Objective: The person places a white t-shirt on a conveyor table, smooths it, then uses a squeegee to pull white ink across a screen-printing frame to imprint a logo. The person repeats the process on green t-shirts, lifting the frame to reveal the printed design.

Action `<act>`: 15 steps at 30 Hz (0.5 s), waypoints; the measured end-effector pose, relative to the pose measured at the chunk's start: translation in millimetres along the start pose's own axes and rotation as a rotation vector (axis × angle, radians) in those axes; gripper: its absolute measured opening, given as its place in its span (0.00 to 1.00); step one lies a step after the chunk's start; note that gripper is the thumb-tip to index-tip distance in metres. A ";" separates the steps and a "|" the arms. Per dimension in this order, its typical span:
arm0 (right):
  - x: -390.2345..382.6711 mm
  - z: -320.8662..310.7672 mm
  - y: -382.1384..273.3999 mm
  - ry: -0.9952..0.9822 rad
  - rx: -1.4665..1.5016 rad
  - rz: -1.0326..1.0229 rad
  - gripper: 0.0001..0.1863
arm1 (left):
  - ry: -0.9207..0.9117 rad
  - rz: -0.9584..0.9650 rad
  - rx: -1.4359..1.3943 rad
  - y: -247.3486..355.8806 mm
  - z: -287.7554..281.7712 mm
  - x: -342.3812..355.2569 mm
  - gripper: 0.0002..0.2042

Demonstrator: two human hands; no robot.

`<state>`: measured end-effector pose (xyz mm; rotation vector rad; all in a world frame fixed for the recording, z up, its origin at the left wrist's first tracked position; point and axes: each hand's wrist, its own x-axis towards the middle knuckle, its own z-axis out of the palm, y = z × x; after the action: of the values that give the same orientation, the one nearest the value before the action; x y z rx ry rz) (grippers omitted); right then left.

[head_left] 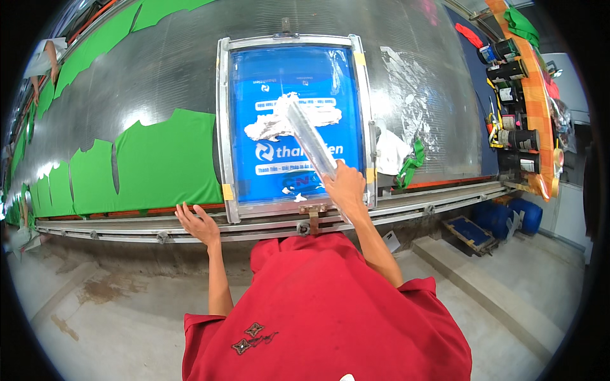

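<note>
A screen-printing frame [225,133] with silvery bars and a blue mesh [264,73] lies on the long table in front of me. Thick white ink [265,127] is heaped across the middle of the mesh, with smaller dabs near its front. My right hand [346,188] is closed round the near end of a long, pale squeegee [310,135], which slants over the mesh with its far end at the ink. My left hand [198,223] is empty, fingers apart, by the table's front rail, near the edge of a green fabric piece [166,162].
More green fabric pieces [89,174] line the table's left side. Right of the frame lie a crumpled white cloth [392,152] and a green rag [413,165]. Several dark ink tubs [518,140] stand at the far right. A person's arm [51,57] shows at the upper left.
</note>
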<state>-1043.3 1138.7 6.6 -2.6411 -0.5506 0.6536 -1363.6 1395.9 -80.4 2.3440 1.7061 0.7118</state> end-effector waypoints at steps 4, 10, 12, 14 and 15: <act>-3.9 0.3 25.8 0.126 0.047 0.065 0.27 | -0.003 -0.003 -0.008 2.1 -1.5 1.4 0.28; 0.0 -13.7 79.6 0.155 0.129 0.175 0.28 | -0.019 -0.003 0.000 1.6 -1.8 1.2 0.28; -0.2 -18.5 93.3 0.205 0.186 0.145 0.28 | -0.025 0.000 0.003 1.9 -1.9 2.0 0.28; 3.2 -15.4 116.9 0.186 0.268 0.083 0.28 | -0.031 -0.006 -0.002 3.4 -1.3 1.5 0.28; 4.3 -16.9 124.6 0.176 0.311 0.050 0.29 | -0.031 -0.005 -0.002 2.5 -1.2 1.7 0.28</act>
<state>-996.3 1029.6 -34.6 -2.3936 -0.3056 0.4716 -1361.6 1396.5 -77.9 2.3361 1.6972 0.6717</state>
